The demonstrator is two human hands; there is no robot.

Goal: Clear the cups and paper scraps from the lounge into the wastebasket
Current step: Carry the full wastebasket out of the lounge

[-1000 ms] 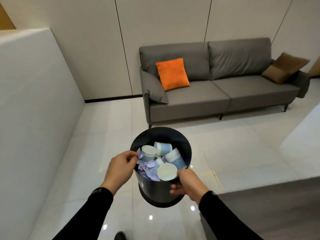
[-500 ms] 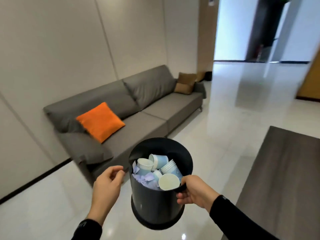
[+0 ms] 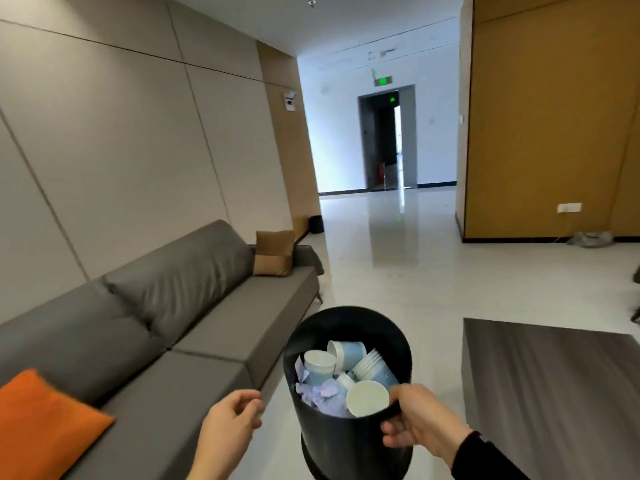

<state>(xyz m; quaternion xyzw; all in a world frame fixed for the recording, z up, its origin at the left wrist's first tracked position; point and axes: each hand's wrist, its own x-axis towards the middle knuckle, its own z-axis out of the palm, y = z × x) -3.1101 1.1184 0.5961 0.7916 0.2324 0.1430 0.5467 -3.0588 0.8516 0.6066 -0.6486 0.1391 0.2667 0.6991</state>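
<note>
A black round wastebasket (image 3: 346, 441) hangs in the air in front of me, tilted slightly. Inside lie several pale blue paper cups (image 3: 349, 372) and lilac paper scraps (image 3: 317, 393). My right hand (image 3: 419, 422) grips the basket's near right rim, thumb inside next to a cup. My left hand (image 3: 230, 427) is off the basket, a little to its left, with fingers loosely curled and nothing in it.
A grey sofa (image 3: 194, 327) runs along the left wall with an orange cushion (image 3: 41, 420) and a brown cushion (image 3: 273, 252). A dark low table (image 3: 554, 386) stands at the right. Glossy white floor (image 3: 398, 271) leads to a far doorway (image 3: 388, 136). A small black bin (image 3: 316, 224) stands by the wall.
My view has swung right, from facing the sofa to looking down the hall. My left hand let go of the rim and moved away; the right hand still carries the basket.
</note>
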